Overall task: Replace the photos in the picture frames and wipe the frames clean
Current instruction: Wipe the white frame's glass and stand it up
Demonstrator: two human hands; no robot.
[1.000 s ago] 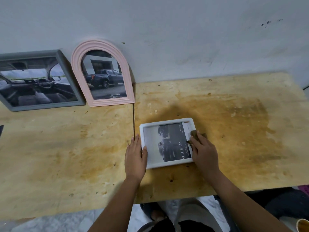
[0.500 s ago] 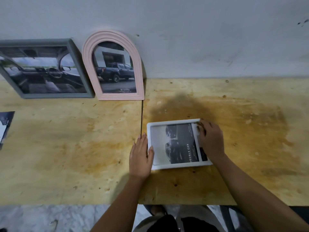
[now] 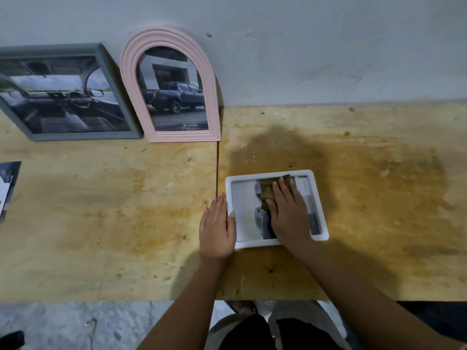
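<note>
Since the earlier frame the right hand (image 3: 288,213) has moved from the right edge of the white frame (image 3: 252,245) to the middle of its glass, and the brown cloth (image 3: 267,189) has come with it. This hand lies flat with straight fingers and presses the cloth on the photo; it does not curl around anything. The left hand (image 3: 217,228) is also flat and open on the tabletop (image 3: 101,210), just beside the left rim of the frame, and its thumb touches this rim. The white frame lies flat near the front edge of the tabletop. Farther back, a pink arched frame (image 3: 182,136) and a grey frame (image 3: 75,136) lean on the wall (image 3: 328,46). A loose photo (image 3: 7,183) lies at the far left edge.
</note>
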